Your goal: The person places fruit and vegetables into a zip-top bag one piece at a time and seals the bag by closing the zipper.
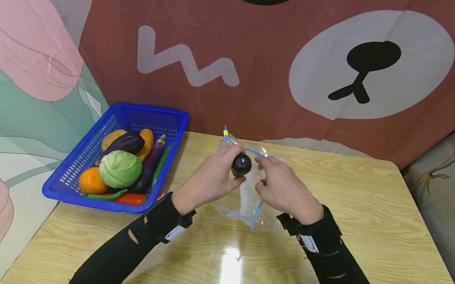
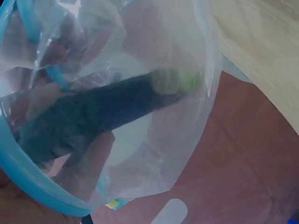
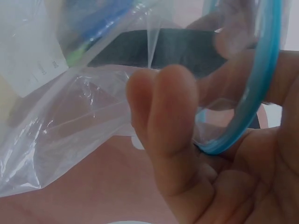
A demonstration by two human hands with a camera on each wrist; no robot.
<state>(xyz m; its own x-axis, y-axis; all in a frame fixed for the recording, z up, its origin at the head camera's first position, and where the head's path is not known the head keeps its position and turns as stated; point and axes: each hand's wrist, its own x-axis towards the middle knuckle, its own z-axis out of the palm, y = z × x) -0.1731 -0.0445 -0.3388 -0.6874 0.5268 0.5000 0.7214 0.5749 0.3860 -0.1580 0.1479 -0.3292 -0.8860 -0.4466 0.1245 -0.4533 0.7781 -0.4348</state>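
Note:
My left hand [image 1: 215, 175] grips a dark eggplant [image 1: 241, 165] near one end, with its rounded end towards the head camera. In the left wrist view the long body of the eggplant [image 2: 131, 103] shows through a clear plastic bag [image 2: 182, 144], its green tip pointing into the bag. A blue zip strip [image 1: 258, 208] edges the bag's mouth, which gapes around the eggplant. My right hand [image 1: 286, 188] holds the bag's mouth at the right, its thumb and fingers bent about the blue edge [image 3: 264, 79].
At the left a blue basket [image 1: 51, 190] holds a cabbage [image 1: 120, 169], an orange [image 1: 93, 181], another eggplant [image 1: 151, 165] and several other vegetables. The wooden table [image 1: 348, 273] meets a printed cloth [image 1: 255, 93] at its back edge. A yellow slider [image 1: 225, 133] sits at the bag's far corner.

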